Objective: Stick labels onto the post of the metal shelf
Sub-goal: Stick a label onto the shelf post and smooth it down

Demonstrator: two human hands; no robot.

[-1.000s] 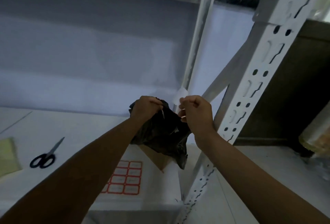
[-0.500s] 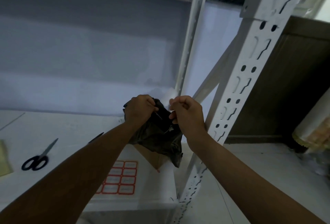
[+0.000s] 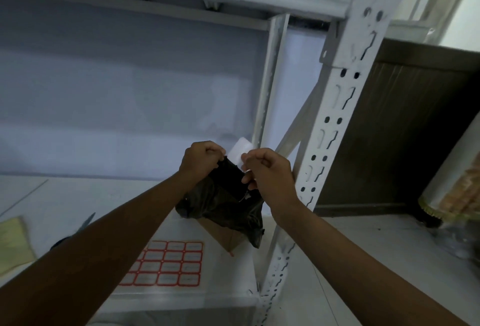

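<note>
Nearest, 1 sheet of red-bordered labels is lying on the shelf board, 4 columns showing, part hidden under the left forearm. Above it, 2 hands are working together: the left hand is clenching 1 black bag, while the right hand is pinching 1 white label — its grip is closed on the lower edge. The perforated post is rising just right of the right hand, long axis near-vertical, leaning slightly — the right hand is the nearer one. Beyond stands 1 rear post.
</note>
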